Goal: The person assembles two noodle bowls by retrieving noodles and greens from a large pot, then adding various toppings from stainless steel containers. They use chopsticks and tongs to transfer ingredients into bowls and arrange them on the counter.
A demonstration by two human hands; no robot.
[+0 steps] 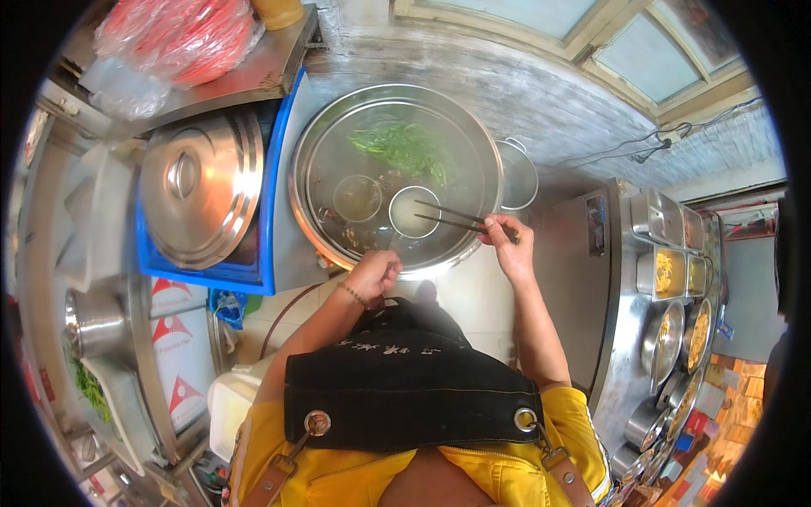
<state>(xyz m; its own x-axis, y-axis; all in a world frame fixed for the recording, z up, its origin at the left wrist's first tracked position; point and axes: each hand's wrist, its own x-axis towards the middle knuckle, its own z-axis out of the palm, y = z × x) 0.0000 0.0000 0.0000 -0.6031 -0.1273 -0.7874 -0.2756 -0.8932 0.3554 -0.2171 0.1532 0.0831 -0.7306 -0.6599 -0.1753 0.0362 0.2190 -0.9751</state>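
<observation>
Steam blurs a large round steel pot (308, 169) of dark liquid in front of me. My right hand (507, 241) is closed on a pair of dark chopsticks (452, 218); their tips reach over a round noodle strainer (414, 188) with pale, cloudy contents. At the pot's near rim, my left hand (376, 272) is closed around the strainer's handle, which is mostly hidden by the fingers and steam. A second round strainer (357, 198) sits in the pot left of the first. Leafy greens (401, 148) float at the far side.
To the left, a steel lid (203, 190) rests on a blue crate (269, 211). A smaller steel pot (517, 173) stands behind the big pot's right side. Food trays (667, 272) and steel bowls (661, 336) line the right counter. Red plastic bags (182, 38) lie on a shelf at upper left.
</observation>
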